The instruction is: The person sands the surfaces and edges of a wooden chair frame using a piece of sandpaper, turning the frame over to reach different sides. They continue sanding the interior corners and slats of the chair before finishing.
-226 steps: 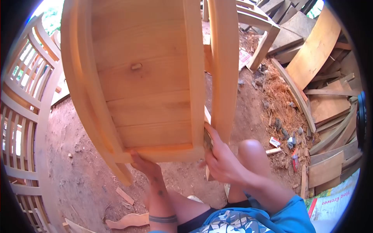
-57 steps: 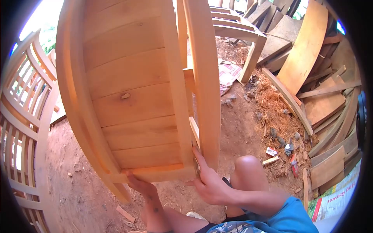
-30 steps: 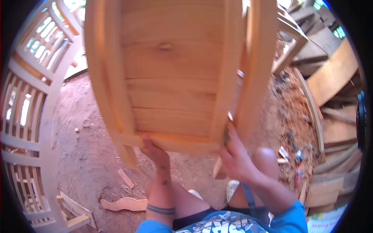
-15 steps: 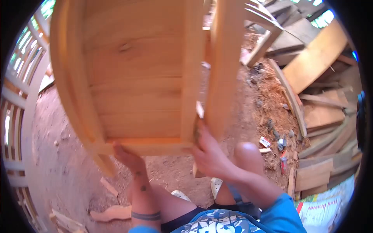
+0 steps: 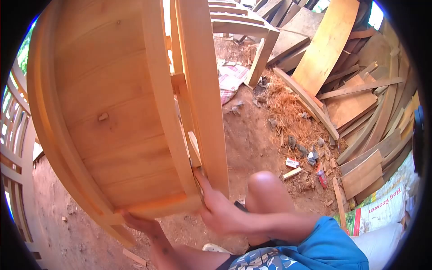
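Note:
A large wooden framed panel (image 5: pixel 108 117), light brown with a small knot, stands upright before me. It fills the left and middle of the view. My left hand (image 5: pixel 143 226) is closed on its lower rail near the left corner. At the lower right corner, my right hand (image 5: pixel 220 210) grips the frame, its fingertips reaching into the slot beside a wide upright board (image 5: pixel 204 103) of the same piece. Part of the right fingers is hidden in that slot. My bent knee (image 5: pixel 265 184) rises just right of my right hand.
Scrap boards (image 5: pixel 364 103) are heaped along the right side. A slatted wooden frame (image 5: pixel 13 171) stands at the far left, and a wooden frame with legs (image 5: pixel 261 54) at the back. Shavings (image 5: pixel 283 103) and litter cover the dirt floor. A printed sack (image 5: pixel 378 207) lies lower right.
The framed panel has shifted left and downward in view and leans more, with both hands still on it. The scene at right has slid leftward, showing more of the scrap heap.

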`<action>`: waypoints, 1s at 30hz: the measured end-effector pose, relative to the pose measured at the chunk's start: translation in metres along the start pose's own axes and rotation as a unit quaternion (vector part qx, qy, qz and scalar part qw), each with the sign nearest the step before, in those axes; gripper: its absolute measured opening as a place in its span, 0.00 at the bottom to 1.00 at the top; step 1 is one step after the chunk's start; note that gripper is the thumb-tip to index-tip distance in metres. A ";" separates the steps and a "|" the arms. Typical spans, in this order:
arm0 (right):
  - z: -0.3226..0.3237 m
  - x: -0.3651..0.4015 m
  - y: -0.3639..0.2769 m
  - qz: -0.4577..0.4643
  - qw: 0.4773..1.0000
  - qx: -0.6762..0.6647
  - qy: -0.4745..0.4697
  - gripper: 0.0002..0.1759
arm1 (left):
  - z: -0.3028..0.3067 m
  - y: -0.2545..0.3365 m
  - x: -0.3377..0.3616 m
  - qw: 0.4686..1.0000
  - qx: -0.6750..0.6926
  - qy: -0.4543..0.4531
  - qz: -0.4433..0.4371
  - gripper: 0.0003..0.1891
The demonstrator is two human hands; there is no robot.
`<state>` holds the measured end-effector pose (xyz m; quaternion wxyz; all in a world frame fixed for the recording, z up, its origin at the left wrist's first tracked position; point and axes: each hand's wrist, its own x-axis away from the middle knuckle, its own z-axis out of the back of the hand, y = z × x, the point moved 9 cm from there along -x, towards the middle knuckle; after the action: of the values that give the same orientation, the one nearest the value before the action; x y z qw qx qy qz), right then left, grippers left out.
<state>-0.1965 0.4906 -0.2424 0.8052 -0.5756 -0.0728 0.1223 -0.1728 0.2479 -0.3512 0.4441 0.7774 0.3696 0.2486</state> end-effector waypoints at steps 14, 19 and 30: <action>0.002 0.001 -0.019 0.017 0.999 0.032 0.000 0.43 | 0.000 0.007 -0.002 1.000 0.009 -0.007 -0.016 0.34; 0.000 -0.014 0.010 -0.085 0.996 0.015 -0.024 0.43 | 0.013 -0.005 -0.005 1.000 0.007 -0.004 -0.015 0.33; -0.004 -0.011 0.008 -0.075 0.996 -0.023 -0.029 0.40 | -0.001 0.006 -0.003 1.000 0.004 -0.015 -0.015 0.32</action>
<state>-0.2072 0.4862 -0.2509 0.7960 -0.5834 -0.1421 0.0760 -0.1735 0.2445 -0.3459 0.4506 0.7771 0.3753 0.2284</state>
